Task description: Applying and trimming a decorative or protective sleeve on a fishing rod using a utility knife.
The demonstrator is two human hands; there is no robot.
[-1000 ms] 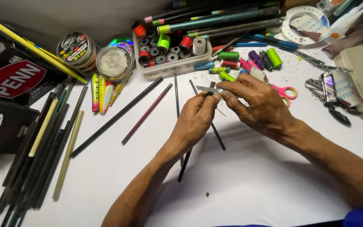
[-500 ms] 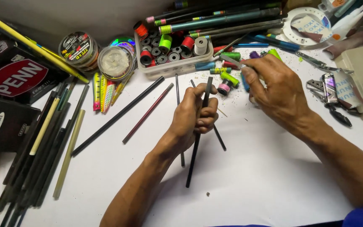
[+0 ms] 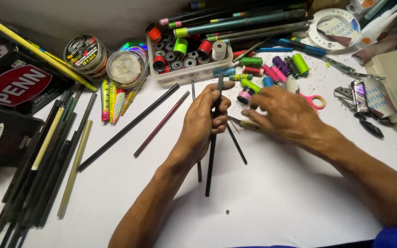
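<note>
My left hand (image 3: 204, 120) grips a thin black rod (image 3: 212, 156) near its upper end, holding it almost upright over the white table (image 3: 276, 202). To its right, my right hand (image 3: 286, 115) lies palm down on the table with its fingers curled over a small metal tool (image 3: 236, 122) whose tip pokes out toward the rod. A pink-and-black thread spool (image 3: 244, 95) sits just above my right fingertips. Two more thin black rods (image 3: 238, 146) lie under and beside my left hand.
A clear tray (image 3: 187, 73) of thread spools stands at the back. Loose coloured spools (image 3: 281, 66) lie right of it. Line reels (image 3: 125, 68), lures (image 3: 112, 98), a bundle of rods (image 3: 42, 156) on the left, long rods (image 3: 129, 126), pink-handled scissors (image 3: 317, 101) and pliers (image 3: 368, 124) surround my hands.
My right hand came down from the loose spools to the table beside the rod. My left hand lifted the black rod and now holds it more upright.
</note>
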